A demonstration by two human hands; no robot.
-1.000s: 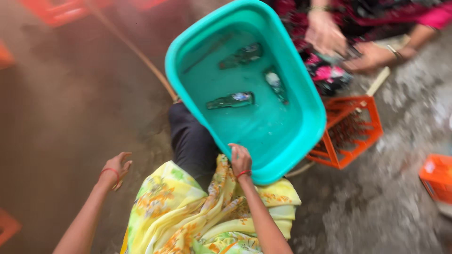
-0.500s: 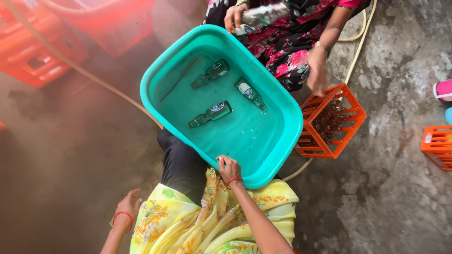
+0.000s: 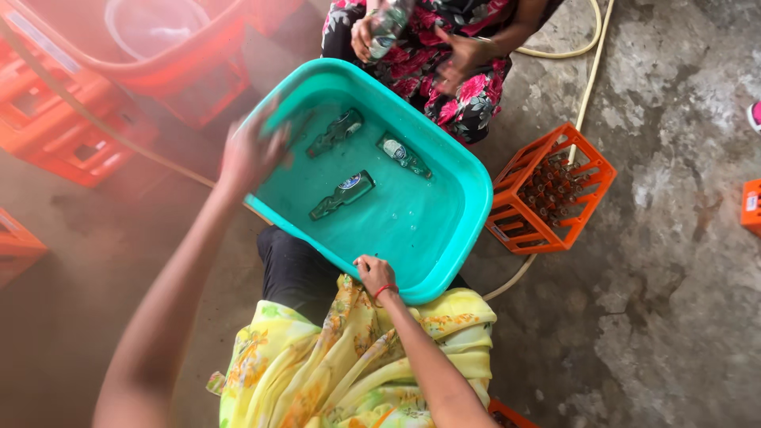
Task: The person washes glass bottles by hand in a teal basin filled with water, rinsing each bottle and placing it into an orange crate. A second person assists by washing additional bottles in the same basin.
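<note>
Wet concrete floor [image 3: 674,261], teal tub [image 3: 444,230], orange crates [image 3: 547,198]

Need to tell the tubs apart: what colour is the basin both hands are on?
Teal basin, clearest in the head view.

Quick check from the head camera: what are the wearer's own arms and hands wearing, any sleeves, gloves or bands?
Both arms are bare to the frame edge, with no sleeves or gloves showing. The right hand has a thin red band around its wrist. The left hand is motion-blurred, so I cannot tell whether its wrist carries anything.
</note>
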